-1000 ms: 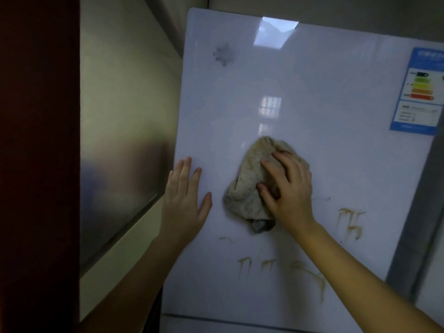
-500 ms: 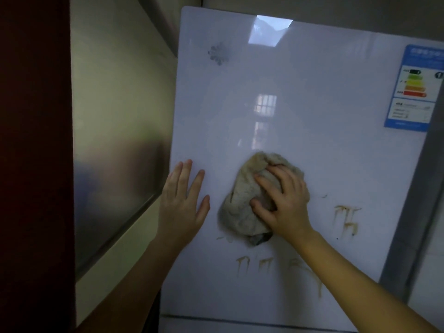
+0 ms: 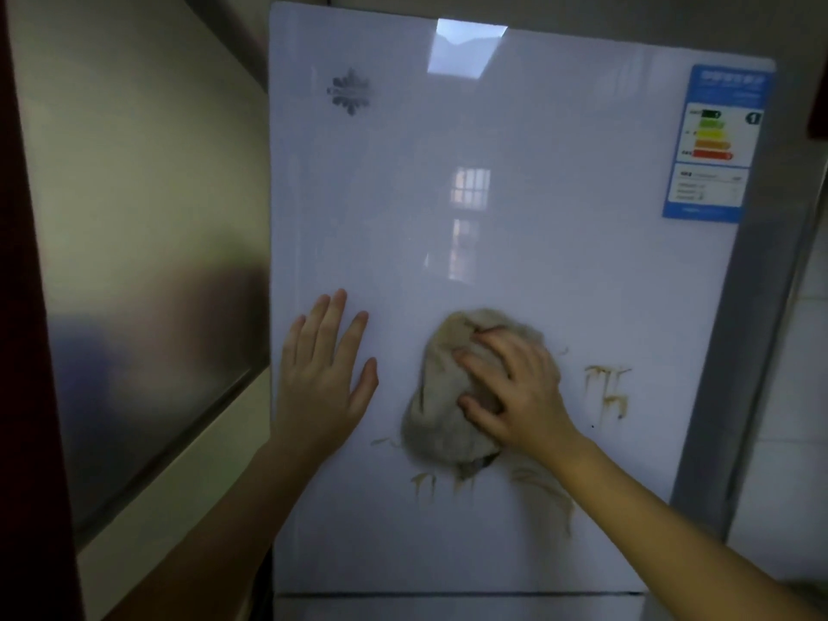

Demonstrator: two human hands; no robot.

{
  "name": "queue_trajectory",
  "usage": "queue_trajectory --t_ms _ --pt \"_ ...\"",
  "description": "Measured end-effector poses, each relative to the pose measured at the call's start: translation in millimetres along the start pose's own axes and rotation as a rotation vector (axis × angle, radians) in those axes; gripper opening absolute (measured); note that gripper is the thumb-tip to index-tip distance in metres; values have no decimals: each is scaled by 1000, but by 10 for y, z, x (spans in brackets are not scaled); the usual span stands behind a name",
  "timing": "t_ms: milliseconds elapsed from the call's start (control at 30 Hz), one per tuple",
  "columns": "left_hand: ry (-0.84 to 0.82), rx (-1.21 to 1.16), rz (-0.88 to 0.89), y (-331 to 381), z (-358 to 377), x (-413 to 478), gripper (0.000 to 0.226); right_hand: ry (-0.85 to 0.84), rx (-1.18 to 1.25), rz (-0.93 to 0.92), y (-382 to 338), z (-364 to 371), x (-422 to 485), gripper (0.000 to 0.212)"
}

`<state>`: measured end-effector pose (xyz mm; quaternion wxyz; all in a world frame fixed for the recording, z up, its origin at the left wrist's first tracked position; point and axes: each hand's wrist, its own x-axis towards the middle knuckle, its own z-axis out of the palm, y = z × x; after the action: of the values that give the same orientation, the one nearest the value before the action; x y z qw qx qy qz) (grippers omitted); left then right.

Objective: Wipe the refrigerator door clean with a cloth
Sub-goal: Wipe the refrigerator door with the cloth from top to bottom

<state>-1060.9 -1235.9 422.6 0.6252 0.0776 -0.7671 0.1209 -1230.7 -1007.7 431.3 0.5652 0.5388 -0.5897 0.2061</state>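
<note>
So, one beige cloth (image 3: pixel 452 396) is bunched low-center on the white fridge door (image 3: pixel 515 195), my right hand (image 3: pixel 515 392) clutching it. Left hand (image 3: pixel 325 374) lies flat, fingers spread, holding nothing. Brown drip stains (image 3: pixel 609 387) sit around it; I count roughly four patches.

Bare forearms, no sleeves visible
</note>
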Motion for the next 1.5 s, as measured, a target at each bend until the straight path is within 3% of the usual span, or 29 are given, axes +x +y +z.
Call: queue_trajectory --t_ms 100,267,333,567,767,867,1100,1300,1500 --pt "-12 1 -11 140 41 127 58 -84 -42 -173 129 -72 -111 45" --pt "-3 65 -22 268 149 160 59 96 -47 144 520 -284 -110 47" --pt "-10 75 -25 276 169 151 61 115 -45 162 587 -304 -149 48" --pt "-28 57 -41 438 94 210 59 -91 -68 -194 659 -320 -404 43" --pt "-7 31 43 802 151 374 55 46 -40 70 978 -548 -269 48" --pt "-5 33 56 986 225 404 54 63 -11 112 981 -554 -330 49" --pt "-22 78 31 1075 394 358 59 -124 -69 -194 1142 -623 -709 47" --pt "-36 110 11 1117 428 346 61 -5 -57 67 1476 -847 -772 51" --pt "-37 120 -29 1211 389 353 61 -32 -42 83 1436 -796 -1183 50"
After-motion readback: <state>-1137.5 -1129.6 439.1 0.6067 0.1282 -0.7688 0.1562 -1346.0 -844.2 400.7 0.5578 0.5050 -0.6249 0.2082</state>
